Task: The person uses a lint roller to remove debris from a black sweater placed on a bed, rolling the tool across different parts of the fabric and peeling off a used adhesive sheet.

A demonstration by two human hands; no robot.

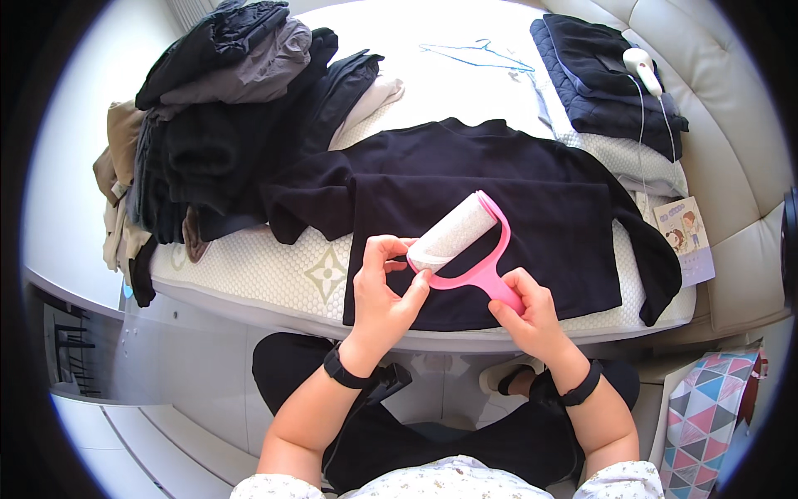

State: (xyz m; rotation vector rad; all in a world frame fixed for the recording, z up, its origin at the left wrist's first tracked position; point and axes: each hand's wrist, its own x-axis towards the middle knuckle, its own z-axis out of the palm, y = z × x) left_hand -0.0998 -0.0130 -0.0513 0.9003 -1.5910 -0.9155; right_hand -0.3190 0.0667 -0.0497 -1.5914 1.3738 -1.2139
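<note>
A lint roller with a white sticky roll and a pink handle is held up in front of me, over a black long-sleeved top. My right hand grips the end of its pink handle. With the fingers and thumb of my left hand, I pinch the near end of the white roll, where the sheet's edge shows. Beneath the roller the top lies spread on the bed, one sleeve toward each side.
Dark clothes are heaped at the left of the white mattress. Folded dark garments carry a white corded handheld device at the far right. A blue hanger lies at the back. A booklet rests at the right edge, above a patterned bag.
</note>
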